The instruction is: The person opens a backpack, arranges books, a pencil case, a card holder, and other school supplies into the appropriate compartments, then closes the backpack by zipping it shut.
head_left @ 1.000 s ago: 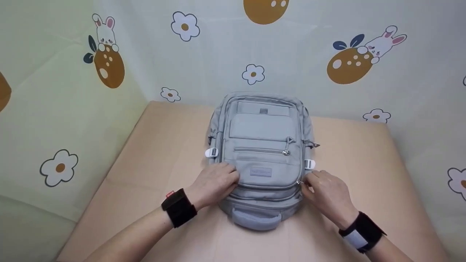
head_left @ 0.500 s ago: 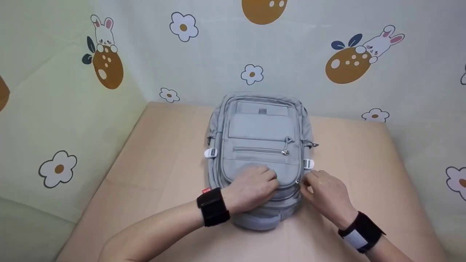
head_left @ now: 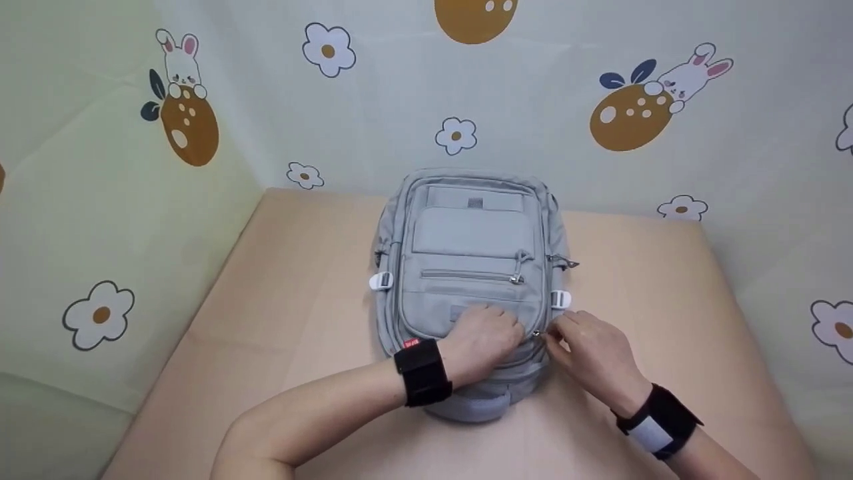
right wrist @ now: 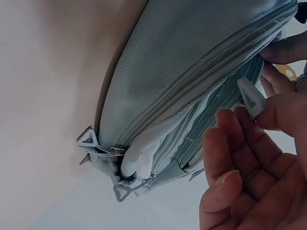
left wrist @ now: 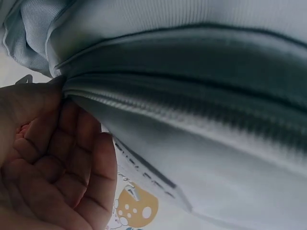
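Observation:
A grey backpack (head_left: 474,233) lies front up, its padded top handle (head_left: 476,408) toward the person. My left hand (head_left: 485,339) reaches across its near end and pinches the zippered edge (left wrist: 144,108) of the front compartment between thumb and fingers. Just right of it, my right hand (head_left: 595,353) stands at the compartment's near right corner. Thumb and fingertips there pinch a grey triangular zipper pull (right wrist: 252,98). Beside the left hand, the toothed zipper edge runs away across the left wrist view. The left hand covers most of the small label patch (head_left: 458,313).
Two more triangular zipper pulls (right wrist: 88,138) hang at the bag's side in the right wrist view. White strap buckles (head_left: 382,281) sit on both flanks. The beige tabletop (head_left: 286,300) surrounds the bag, and a patterned cloth (head_left: 400,87) with rabbits and flowers closes off the back and left.
My left hand has gone from the compartment's near left corner rightward along its edge, to beside my right hand. The right hand keeps its pinch on the zipper pull, almost still.

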The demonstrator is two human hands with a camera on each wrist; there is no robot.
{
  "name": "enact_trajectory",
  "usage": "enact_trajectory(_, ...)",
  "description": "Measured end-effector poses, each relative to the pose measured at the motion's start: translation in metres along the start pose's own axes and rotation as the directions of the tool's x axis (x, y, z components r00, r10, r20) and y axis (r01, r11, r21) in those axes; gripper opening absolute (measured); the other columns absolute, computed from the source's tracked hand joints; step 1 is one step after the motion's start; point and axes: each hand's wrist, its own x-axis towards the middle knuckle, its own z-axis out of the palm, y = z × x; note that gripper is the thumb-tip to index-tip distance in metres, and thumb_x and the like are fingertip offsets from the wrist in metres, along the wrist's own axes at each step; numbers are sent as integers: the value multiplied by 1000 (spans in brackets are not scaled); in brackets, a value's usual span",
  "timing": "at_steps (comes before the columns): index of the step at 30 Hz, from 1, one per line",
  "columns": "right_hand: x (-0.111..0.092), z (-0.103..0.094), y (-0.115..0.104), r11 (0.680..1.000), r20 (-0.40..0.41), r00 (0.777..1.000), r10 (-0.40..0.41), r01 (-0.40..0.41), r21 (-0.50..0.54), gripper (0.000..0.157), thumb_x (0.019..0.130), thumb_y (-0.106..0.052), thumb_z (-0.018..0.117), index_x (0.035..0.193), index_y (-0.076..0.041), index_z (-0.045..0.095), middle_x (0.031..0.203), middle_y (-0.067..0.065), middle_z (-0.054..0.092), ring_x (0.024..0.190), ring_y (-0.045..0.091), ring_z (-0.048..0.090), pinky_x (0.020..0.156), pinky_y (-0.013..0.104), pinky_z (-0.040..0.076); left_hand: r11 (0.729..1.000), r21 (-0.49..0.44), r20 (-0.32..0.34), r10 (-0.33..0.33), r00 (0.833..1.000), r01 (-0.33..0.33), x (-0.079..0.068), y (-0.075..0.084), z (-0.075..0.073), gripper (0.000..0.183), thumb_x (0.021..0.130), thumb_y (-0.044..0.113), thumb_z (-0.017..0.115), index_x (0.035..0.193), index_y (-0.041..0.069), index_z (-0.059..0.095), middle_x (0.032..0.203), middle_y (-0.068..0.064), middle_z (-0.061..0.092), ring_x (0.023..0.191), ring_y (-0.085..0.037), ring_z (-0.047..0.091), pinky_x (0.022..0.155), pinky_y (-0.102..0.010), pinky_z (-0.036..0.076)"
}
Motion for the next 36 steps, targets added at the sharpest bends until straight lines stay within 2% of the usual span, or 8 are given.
enact_trajectory(8,4,-4,11,998,36,998,-47,48,-41,14,85,-9,82,93,-13,71,79,-3,65,68,16,56,56,30,44,1000,-3,31,4,1000,-4,0,-2,-2,9,96,16,63,103,18,69,95,3,67,83,-16,61,64,-30,47)
enact_trajectory(14,18,0,34,996,-25,997,-70,69,-59,11,88,-13,80,90,-13,69,78,-1,65,69,22,58,55,36,45,999,32,22,17,1000,-18,0,-2,-2,8,93,14,65,99,19,68,91,4,66,80,-15,61,63,-29,47)
enact_trajectory(20,41,7,55,995,-90,992,-82,77,-58,7,89,-12,77,88,-11,70,80,2,67,70,26,60,57,41,46,999,28,10,20,1000,-20,-1,-1,0,8,92,15,67,99,19,68,91,4,66,78,-15,60,62,-29,46)
enact_trajectory(28,74,18,74,997,-133,990,-40,30,-76,9,92,-15,76,90,-7,71,80,8,68,71,30,60,59,44,47,999,21,7,27,1000,-27,-1,0,2,7,93,14,66,97,19,69,92,5,65,79,-15,59,64,-29,45)
enact_trajectory(32,78,20,74,998,-119,993,-22,14,-62,9,91,-13,76,90,-7,70,79,8,67,70,30,59,58,44,46,999,20,1,33,999,-33,-2,-1,2,8,92,13,66,97,19,69,91,5,64,79,-14,59,64,-29,45)
enact_trajectory(36,77,21,72,999,-83,996,34,-36,-21,9,92,-13,76,92,-7,70,81,8,68,71,29,60,59,44,47,999,21,-6,25,1000,-25,-3,-2,3,7,93,15,66,97,20,69,91,5,64,79,-14,59,63,-29,46)
